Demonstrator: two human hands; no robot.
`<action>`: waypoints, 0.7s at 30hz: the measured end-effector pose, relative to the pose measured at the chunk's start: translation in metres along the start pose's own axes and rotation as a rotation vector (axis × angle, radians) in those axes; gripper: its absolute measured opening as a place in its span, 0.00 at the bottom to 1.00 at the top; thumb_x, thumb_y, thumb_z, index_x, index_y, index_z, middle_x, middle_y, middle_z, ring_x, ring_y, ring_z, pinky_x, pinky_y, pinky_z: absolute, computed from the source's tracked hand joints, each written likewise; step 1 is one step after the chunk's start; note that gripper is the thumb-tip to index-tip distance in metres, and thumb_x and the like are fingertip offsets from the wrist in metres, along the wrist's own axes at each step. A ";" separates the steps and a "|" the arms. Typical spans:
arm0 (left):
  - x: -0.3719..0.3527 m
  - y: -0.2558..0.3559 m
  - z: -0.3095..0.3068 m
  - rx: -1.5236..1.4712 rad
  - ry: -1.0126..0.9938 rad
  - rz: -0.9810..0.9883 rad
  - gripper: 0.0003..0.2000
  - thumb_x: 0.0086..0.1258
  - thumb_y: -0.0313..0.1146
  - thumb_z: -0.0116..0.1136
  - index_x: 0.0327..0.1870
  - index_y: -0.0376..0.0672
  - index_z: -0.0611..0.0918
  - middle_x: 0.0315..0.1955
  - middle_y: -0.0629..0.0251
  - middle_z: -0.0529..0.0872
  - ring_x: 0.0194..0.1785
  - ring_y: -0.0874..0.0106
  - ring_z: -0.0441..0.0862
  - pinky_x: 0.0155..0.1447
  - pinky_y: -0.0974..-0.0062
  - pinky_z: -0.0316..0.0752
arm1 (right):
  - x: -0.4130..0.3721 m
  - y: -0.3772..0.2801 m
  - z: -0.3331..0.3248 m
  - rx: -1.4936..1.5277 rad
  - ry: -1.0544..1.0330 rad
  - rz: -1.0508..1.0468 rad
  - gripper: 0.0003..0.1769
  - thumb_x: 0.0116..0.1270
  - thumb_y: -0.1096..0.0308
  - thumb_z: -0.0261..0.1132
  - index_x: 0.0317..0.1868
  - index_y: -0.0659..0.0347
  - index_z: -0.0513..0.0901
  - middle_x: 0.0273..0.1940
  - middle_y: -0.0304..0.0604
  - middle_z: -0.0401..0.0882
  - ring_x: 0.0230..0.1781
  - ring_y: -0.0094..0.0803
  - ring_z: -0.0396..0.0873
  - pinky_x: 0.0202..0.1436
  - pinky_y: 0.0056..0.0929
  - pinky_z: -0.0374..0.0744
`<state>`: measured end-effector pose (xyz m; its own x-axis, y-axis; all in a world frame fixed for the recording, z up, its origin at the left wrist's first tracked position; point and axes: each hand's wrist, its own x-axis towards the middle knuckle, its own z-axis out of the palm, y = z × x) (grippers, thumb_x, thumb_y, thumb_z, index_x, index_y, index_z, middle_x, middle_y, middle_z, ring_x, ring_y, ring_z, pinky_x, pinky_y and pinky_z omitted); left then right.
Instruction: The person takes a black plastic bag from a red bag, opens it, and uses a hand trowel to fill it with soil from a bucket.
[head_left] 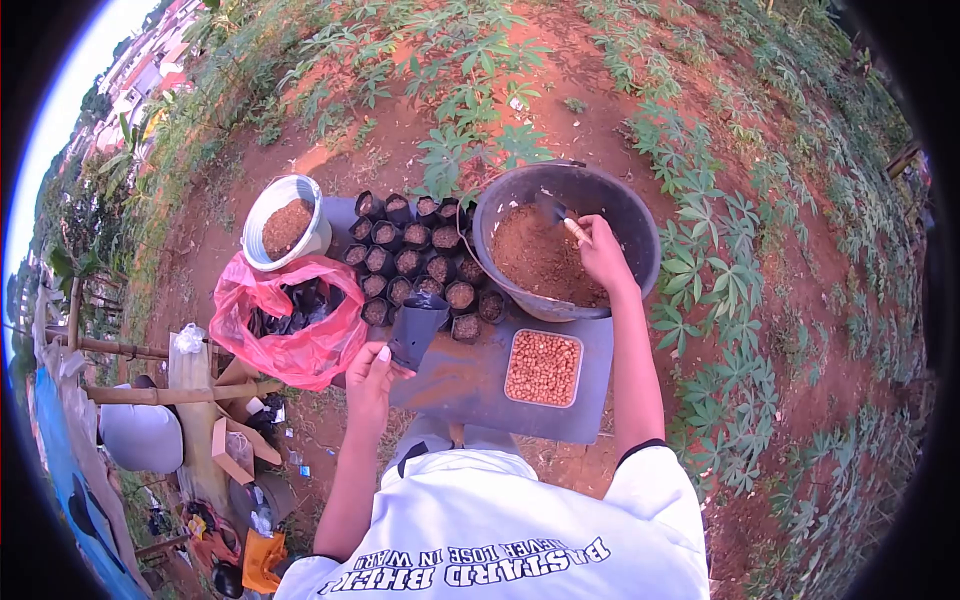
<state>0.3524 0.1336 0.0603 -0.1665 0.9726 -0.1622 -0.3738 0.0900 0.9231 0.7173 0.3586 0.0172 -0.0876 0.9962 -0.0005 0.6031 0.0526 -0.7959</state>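
Observation:
My left hand (374, 376) pinches the lower end of a black plastic bag (418, 325), held above the grey board (480, 385). My right hand (602, 250) is wrapped round the wooden handle of a small trowel (562, 218) inside the large black bucket (640, 200). Brown soil (540, 255) lies in that bucket, just below the trowel. Left of the bucket stand several rows of black bags filled with soil (407, 262). A clear square tub of tan seeds (543, 368) rests on the board near its right front.
At the left are a white pail (318, 235) holding soil and a pink plastic bag (330, 360) with black bags inside. Bamboo poles (170, 394), a cardboard box (232, 450) and an orange bag (263, 562) lie farther left. Leafy plants (715, 260) grow at the right.

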 end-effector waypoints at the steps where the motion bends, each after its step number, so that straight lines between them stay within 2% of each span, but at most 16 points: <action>1: 0.000 0.000 -0.001 0.002 0.001 0.004 0.09 0.81 0.33 0.49 0.47 0.37 0.78 0.39 0.61 0.87 0.39 0.74 0.85 0.47 0.73 0.81 | -0.001 0.000 0.001 -0.050 0.020 -0.010 0.18 0.67 0.78 0.56 0.57 0.67 0.71 0.57 0.58 0.75 0.60 0.54 0.75 0.66 0.42 0.72; 9: 0.002 -0.007 0.010 -0.033 -0.008 -0.032 0.09 0.81 0.33 0.50 0.47 0.37 0.78 0.38 0.61 0.87 0.37 0.73 0.84 0.46 0.74 0.77 | -0.002 0.006 0.004 -0.157 -0.027 -0.020 0.17 0.67 0.79 0.58 0.57 0.68 0.71 0.59 0.59 0.73 0.62 0.55 0.74 0.66 0.43 0.72; 16: 0.004 -0.021 0.018 -0.063 -0.042 -0.046 0.09 0.81 0.34 0.49 0.47 0.37 0.78 0.37 0.60 0.87 0.38 0.73 0.84 0.47 0.74 0.76 | -0.001 0.010 0.007 -0.206 -0.114 -0.039 0.14 0.68 0.76 0.58 0.54 0.66 0.75 0.55 0.59 0.78 0.60 0.54 0.76 0.64 0.45 0.74; 18: 0.004 -0.022 0.022 -0.052 -0.027 -0.040 0.08 0.81 0.33 0.50 0.47 0.38 0.77 0.37 0.60 0.87 0.36 0.72 0.84 0.44 0.74 0.79 | -0.002 0.009 0.007 -0.211 -0.162 -0.003 0.14 0.68 0.75 0.59 0.53 0.67 0.76 0.55 0.60 0.79 0.60 0.54 0.77 0.63 0.45 0.74; 21: 0.004 -0.026 0.022 -0.080 -0.016 -0.060 0.08 0.81 0.33 0.50 0.47 0.38 0.77 0.37 0.61 0.87 0.35 0.72 0.84 0.45 0.74 0.79 | -0.003 0.007 0.007 -0.243 -0.161 -0.018 0.13 0.68 0.75 0.59 0.52 0.67 0.77 0.53 0.61 0.80 0.58 0.55 0.78 0.61 0.45 0.75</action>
<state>0.3817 0.1396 0.0434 -0.1275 0.9693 -0.2102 -0.4548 0.1312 0.8809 0.7164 0.3553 0.0069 -0.2126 0.9721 -0.0991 0.7709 0.1046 -0.6284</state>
